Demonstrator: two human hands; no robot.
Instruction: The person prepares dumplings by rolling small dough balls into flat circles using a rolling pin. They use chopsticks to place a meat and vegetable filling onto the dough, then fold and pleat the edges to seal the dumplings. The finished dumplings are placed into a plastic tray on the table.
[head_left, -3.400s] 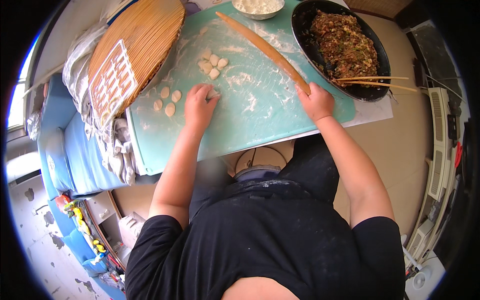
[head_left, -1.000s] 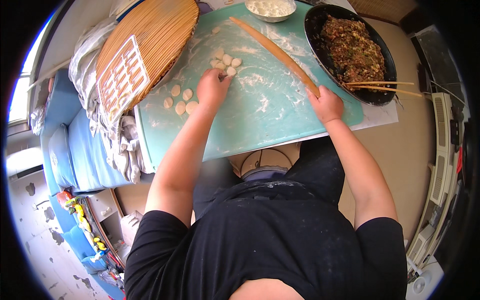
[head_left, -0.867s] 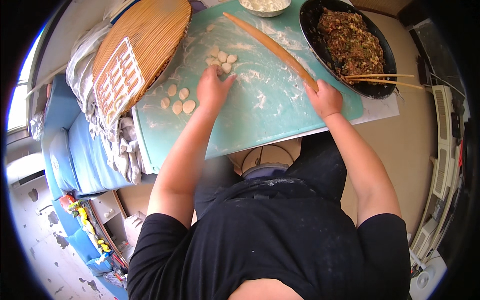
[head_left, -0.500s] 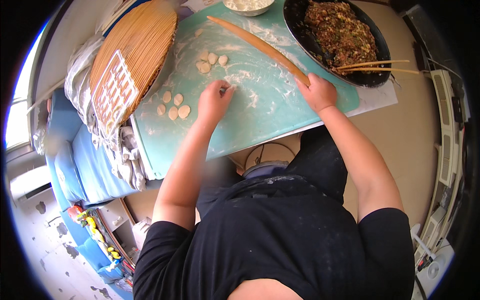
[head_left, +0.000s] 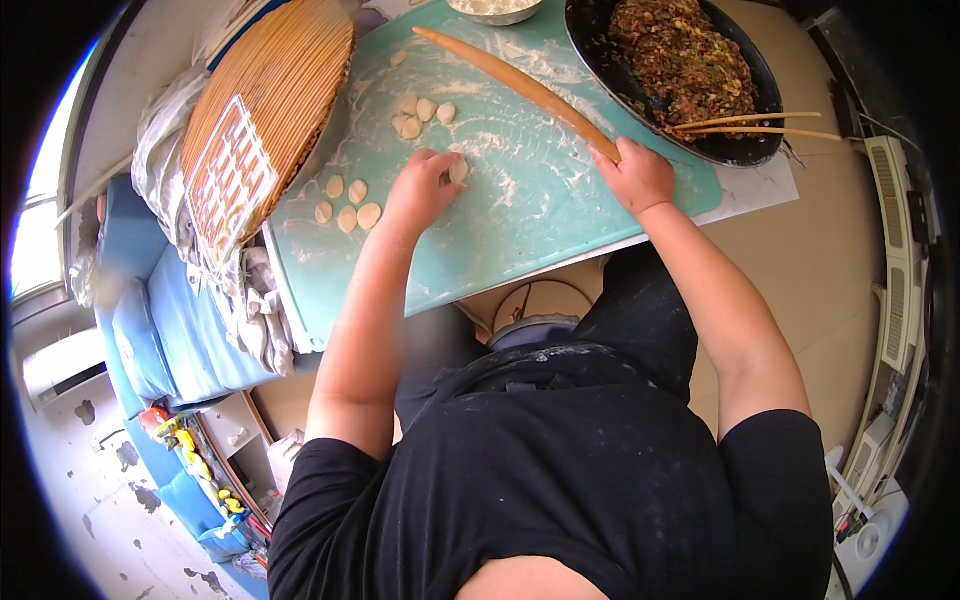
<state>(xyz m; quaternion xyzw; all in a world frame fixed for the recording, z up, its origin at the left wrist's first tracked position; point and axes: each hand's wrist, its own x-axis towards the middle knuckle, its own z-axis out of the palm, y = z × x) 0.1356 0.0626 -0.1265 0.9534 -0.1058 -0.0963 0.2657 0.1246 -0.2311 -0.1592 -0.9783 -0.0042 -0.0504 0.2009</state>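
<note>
Between the thumb and fingers of my left hand (head_left: 422,190) is a small pale dough disc (head_left: 458,171), held over the floured mat. My right hand (head_left: 641,178) is closed around the near end of a long wooden rolling pin (head_left: 520,88), which slants away to the far left across the mat. Several flattened dough pieces (head_left: 348,218) lie just left of my left hand. Beyond it sits a second group of small dough lumps (head_left: 426,110), with one lone lump (head_left: 398,59) farther off.
A green mat (head_left: 520,225) dusted with flour covers the table. At the far right stands a black pan (head_left: 770,140) of minced filling (head_left: 685,65), chopsticks (head_left: 755,125) across its rim. A flour bowl (head_left: 497,14) is at the far edge; a round slatted tray (head_left: 275,90) lies left.
My left hand has shifted slightly up and left, and the dough disc in its fingers now shows its flat face. My right hand stays on the rolling pin, which has barely moved.
</note>
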